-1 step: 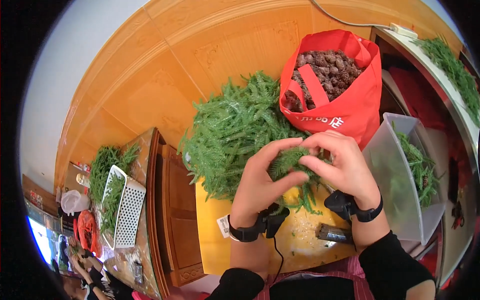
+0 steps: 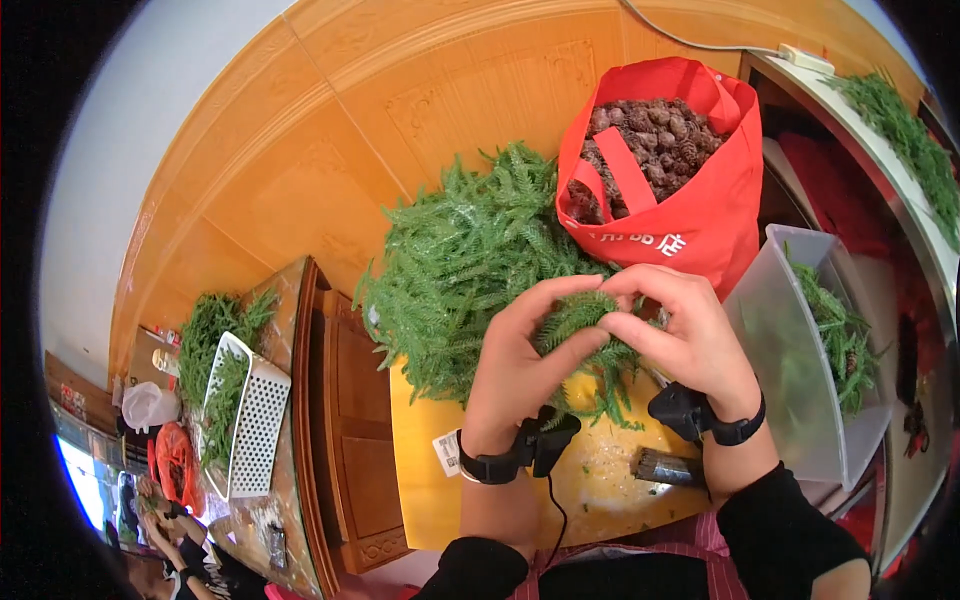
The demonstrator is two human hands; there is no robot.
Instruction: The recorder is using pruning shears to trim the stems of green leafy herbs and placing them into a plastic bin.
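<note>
Over the yellow work surface [image 2: 430,500], both hands meet around a green artificial pine sprig [image 2: 572,318]. My left hand [image 2: 520,355] curls round it from the left, its thumb pressed across the needles. From the other side my right hand [image 2: 685,330] pinches it with thumb and fingers, the tips close to the left ones. What lies between the fingertips is hidden. Some lower sprigs [image 2: 608,395] hang below the hands. Just behind and left of them rises a big heap of pine sprigs [image 2: 460,260].
Behind my right hand stands a red bag [image 2: 700,240] of pine cones [image 2: 655,140]. A clear plastic bin [image 2: 800,340] with greenery is at the right. Near my right wrist lies a dark wrapped bundle [image 2: 667,467]. A white basket [image 2: 255,430] and another person's hands [image 2: 155,520] are at far left.
My left thumb has moved in to the right and closed down onto the sprig, near the right thumb. The right hand has barely moved.
</note>
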